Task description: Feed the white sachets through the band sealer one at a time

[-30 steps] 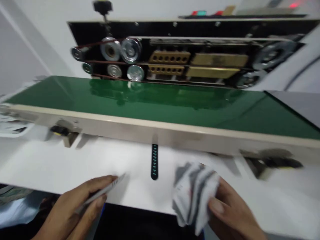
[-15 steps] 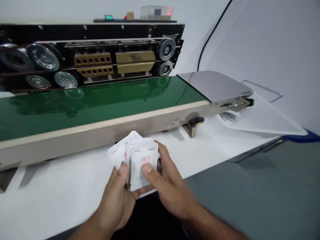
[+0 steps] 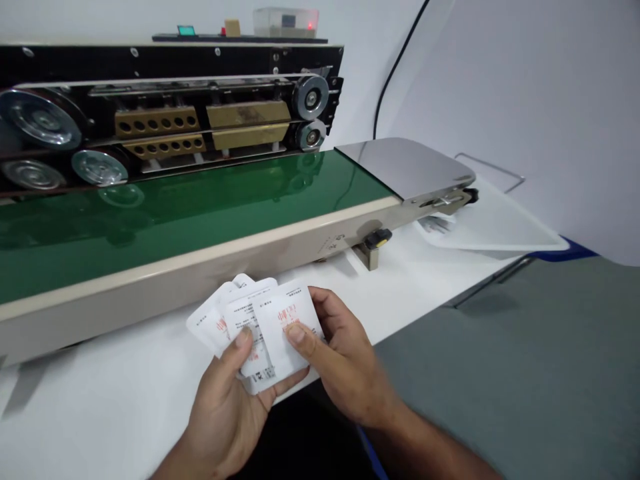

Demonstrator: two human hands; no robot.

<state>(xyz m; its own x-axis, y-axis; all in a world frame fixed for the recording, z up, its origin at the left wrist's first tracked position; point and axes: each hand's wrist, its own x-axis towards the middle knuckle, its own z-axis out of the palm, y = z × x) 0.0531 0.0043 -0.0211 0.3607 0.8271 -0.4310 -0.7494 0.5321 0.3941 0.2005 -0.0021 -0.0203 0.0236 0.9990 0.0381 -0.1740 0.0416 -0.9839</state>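
Left hand and right hand pinch a fanned stack of white sachets between thumbs and fingers, held over a white table just before a band sealer with a green conveyor belt. Each sachet shows red characters and black print, too small to read.

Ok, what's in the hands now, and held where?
Fanned white printed sachets: left hand cradles the lower edge, thumb on front; right hand pins the front sachet's lower right corner.

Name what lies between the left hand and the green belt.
In the head view: white sachets, then the beige rail of the conveyor.
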